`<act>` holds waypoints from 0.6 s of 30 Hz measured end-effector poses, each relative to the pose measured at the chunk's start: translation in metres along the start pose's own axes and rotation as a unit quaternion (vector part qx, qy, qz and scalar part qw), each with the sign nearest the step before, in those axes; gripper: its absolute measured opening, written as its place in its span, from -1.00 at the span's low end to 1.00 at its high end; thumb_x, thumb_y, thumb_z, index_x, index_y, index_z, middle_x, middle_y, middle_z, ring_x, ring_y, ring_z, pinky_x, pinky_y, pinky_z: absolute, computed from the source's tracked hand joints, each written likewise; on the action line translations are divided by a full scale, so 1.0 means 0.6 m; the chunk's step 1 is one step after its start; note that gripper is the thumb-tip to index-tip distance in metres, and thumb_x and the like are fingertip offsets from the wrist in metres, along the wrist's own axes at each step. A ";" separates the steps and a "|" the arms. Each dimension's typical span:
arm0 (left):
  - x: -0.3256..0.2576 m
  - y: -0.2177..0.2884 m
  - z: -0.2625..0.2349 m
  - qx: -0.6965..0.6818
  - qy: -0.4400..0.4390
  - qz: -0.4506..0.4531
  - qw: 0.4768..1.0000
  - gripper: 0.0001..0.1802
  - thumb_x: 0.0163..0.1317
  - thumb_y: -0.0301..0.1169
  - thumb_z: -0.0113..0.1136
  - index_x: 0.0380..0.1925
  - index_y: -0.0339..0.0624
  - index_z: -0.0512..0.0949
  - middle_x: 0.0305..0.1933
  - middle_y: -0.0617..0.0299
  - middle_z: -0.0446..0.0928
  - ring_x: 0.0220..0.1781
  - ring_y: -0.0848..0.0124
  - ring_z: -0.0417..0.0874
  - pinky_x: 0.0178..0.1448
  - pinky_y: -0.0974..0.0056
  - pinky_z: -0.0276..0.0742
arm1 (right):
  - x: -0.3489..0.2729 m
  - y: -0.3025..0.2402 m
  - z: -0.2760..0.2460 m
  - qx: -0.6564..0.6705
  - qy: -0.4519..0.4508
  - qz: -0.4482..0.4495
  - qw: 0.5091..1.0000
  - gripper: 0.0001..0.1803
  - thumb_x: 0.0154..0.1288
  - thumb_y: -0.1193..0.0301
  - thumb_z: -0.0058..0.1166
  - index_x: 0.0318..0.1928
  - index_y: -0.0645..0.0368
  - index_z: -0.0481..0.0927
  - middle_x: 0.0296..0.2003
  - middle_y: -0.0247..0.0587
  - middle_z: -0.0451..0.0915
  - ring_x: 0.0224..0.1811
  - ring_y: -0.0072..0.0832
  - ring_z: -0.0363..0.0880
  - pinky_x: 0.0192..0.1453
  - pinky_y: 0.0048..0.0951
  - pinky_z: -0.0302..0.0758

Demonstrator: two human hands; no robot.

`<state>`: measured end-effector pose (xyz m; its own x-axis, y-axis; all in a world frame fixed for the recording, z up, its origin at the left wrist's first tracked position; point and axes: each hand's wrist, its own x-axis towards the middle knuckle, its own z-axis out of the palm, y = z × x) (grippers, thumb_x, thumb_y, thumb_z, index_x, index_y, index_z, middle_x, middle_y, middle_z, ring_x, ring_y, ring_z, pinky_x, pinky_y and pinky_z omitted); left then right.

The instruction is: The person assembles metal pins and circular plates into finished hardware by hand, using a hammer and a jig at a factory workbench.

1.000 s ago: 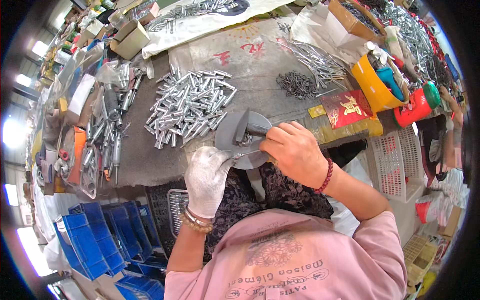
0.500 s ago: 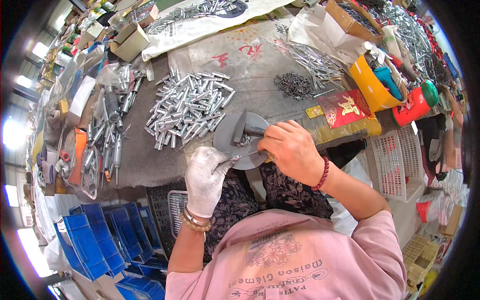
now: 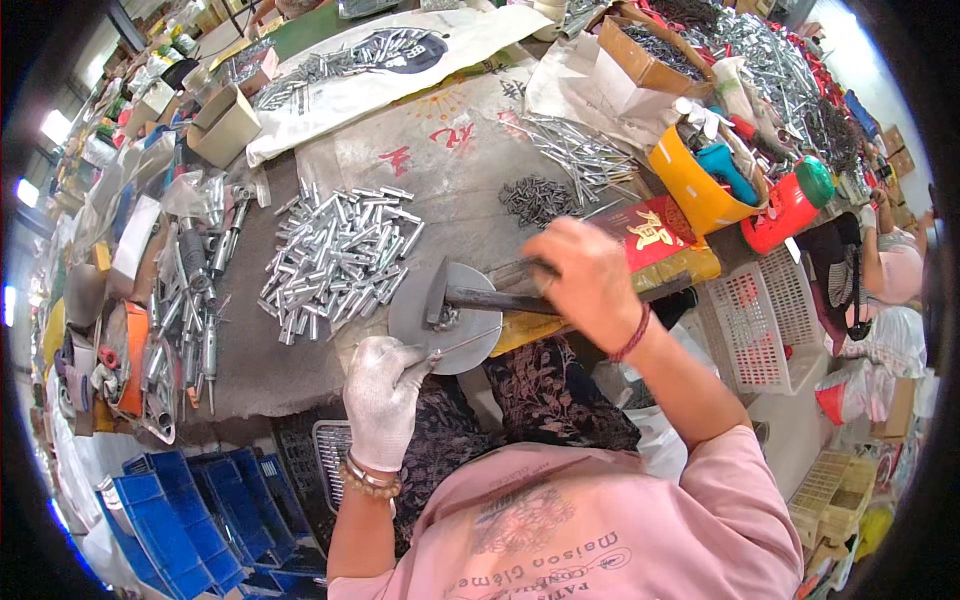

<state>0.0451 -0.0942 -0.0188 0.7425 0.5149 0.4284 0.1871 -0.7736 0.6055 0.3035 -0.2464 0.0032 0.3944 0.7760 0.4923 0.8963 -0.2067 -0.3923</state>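
Note:
My left hand (image 3: pixel 382 400), in a white knit glove, pinches a thin metal rod (image 3: pixel 470 341) that points right across the near part of a round grey disc (image 3: pixel 485 347). A hammer (image 3: pixel 490 299) lies on the disc, its head to the left and dark handle to the right. Small shiny bits (image 3: pixel 446 319) sit beside the hammer head. My bare right hand (image 3: pixel 585 275) is over the end of the handle, its fingers curled and smeared by motion. I cannot make out whether it touches the handle or holds anything.
Metal tubes (image 3: pixel 340 260) are heaped left of the disc. Small dark pins (image 3: pixel 538 200) and long thin rods (image 3: pixel 585 155) lie beyond my right hand, near a red card (image 3: pixel 650 235). Tools (image 3: pixel 195 270) crowd the left side. A white crate (image 3: pixel 755 320) stands right; blue bins (image 3: pixel 180 520) stand lower left.
My right hand has left the rod and moved up, away from my body. My left hand still holds the rod. The whole view has shifted, moving the bench leftward in the picture.

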 end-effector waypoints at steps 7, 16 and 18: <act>0.000 -0.002 0.006 -0.007 0.007 -0.002 1.000 -0.79 0.07 -0.54 0.62 -0.28 -0.20 0.78 -0.24 0.13 0.67 -0.08 0.09 0.69 0.06 0.04 0.61 | 0.029 0.070 0.017 -0.090 -0.008 -0.002 0.996 -0.78 0.10 0.50 0.42 -0.19 0.04 0.78 -0.17 -0.22 0.63 0.02 -0.14 0.70 0.12 -0.08 0.66; 0.001 -0.005 0.008 -0.005 0.010 0.011 1.000 -0.82 0.11 -0.50 0.60 -0.29 -0.18 0.77 -0.23 0.10 0.67 -0.09 0.05 0.69 0.04 0.03 0.61 | 0.079 0.072 0.035 -0.190 -0.108 -0.120 0.968 -0.86 0.13 0.41 0.43 -0.27 0.05 0.76 -0.13 -0.28 0.60 0.09 -0.23 0.63 0.19 -0.14 0.59; 0.000 -0.011 0.011 -0.011 0.008 0.005 1.000 -0.82 0.11 -0.49 0.60 -0.29 -0.18 0.77 -0.23 0.10 0.66 -0.09 0.04 0.69 0.03 0.02 0.61 | 0.082 0.069 0.031 -0.181 -0.107 -0.111 0.971 -0.83 0.11 0.39 0.46 -0.27 0.06 0.76 -0.13 -0.27 0.60 0.10 -0.22 0.63 0.20 -0.14 0.59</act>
<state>0.0482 -0.0915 -0.0274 0.7332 0.5137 0.4455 0.1661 -0.7706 0.6153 0.3564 -0.2055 -0.0033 0.1668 0.9232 0.3463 0.9823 -0.1859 0.0223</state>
